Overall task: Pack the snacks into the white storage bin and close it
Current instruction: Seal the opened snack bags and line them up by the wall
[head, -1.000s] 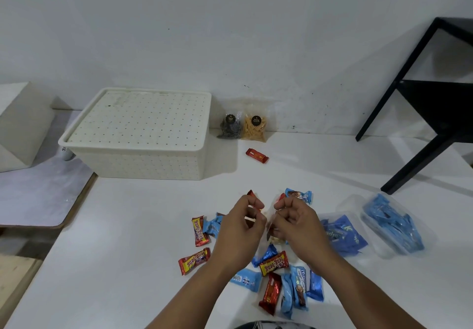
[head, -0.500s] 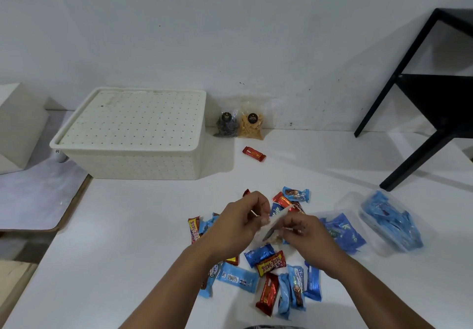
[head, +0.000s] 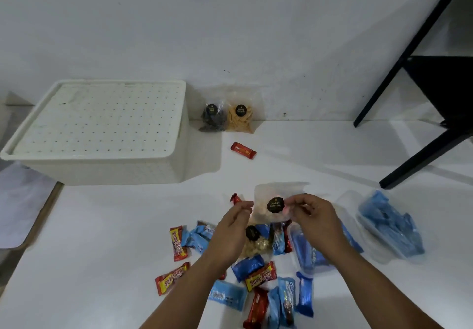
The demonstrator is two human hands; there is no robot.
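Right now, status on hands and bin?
Both hands, left and right, pinch clear biscuit bag above snack pile. White bin lidded. Nothing packed.

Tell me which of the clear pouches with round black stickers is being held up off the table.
The biscuit pouch, pinched between the left hand and right hand. The dark pouch and yellow pouch lean by the wall; another lies among the wrappers.
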